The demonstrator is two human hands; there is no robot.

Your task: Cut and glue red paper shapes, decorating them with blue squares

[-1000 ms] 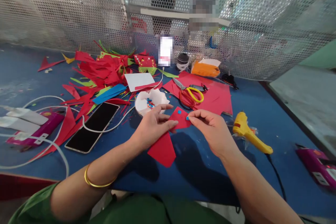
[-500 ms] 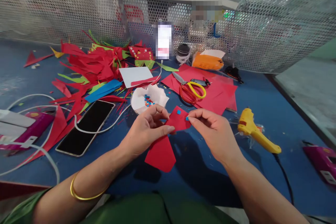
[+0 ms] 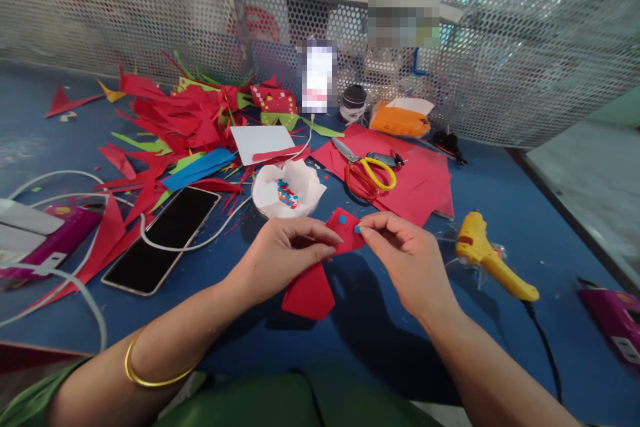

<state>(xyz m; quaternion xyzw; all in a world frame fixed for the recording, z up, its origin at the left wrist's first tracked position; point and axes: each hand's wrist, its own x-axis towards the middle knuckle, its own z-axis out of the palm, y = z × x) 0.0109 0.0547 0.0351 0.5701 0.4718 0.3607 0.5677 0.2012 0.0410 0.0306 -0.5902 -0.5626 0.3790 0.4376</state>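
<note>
On the near side of the white dish (image 3: 311, 188) and a little to its right, the left hand (image 3: 285, 253) has its thumb and fingers clamped on a red paper piece (image 3: 346, 243), while the right hand (image 3: 407, 250) has thumb and fingertip pinched together on a tiny blue chip (image 3: 357, 229) at that piece's right edge (whether chip and paper touch, I cannot tell). A blue square (image 3: 343, 219) sits on the same piece, nearer the dish. The chip could land crooked or overhang, since it is so close to the edge and the fingertips mask part of it; a loose pinch might drop it onto the worktop (image 3: 560, 227). The paper looks thin and may flex if pressed there. The left hand is just beside the dish's near rim, so a careless nudge could spill the small chips (image 3: 288, 195) inside. Well to the dish's right, the glue gun (image 3: 495, 267) trails a black cord (image 3: 544, 340) near the right arm (image 3: 493, 363); an outward swing might snag it.
</note>
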